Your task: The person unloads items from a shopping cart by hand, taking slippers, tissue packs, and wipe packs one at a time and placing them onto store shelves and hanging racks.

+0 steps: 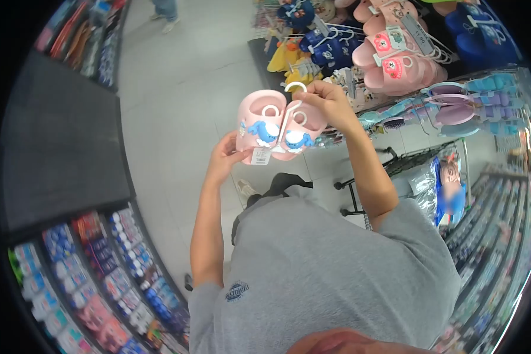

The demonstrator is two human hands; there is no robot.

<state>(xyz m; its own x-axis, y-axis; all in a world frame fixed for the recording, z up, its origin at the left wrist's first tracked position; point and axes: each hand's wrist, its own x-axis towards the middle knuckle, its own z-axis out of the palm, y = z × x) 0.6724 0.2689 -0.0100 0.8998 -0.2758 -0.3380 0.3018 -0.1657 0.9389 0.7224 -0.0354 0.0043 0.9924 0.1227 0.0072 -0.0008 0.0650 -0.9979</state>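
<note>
A pair of pink children's clogs (259, 138) with blue-and-white character decorations hangs from a white plastic hanger (287, 122), held up in front of my chest. My left hand (223, 158) grips the lower left side of the pair, with the thumb near a white price tag (261, 156). The fingers of my right hand (330, 103) pinch the hanger at the top right, just beside its hook. Part of the right clog's upper edge lies behind the right hand.
Pink slippers (398, 65) and blue slippers (336, 47) hang on a rack ahead, above pastel hairbrushes (454, 106). A black shopping cart (416, 168) stands at the right. Stocked shelves (94, 277) line the left. A person's legs (166, 12) show farther down the aisle.
</note>
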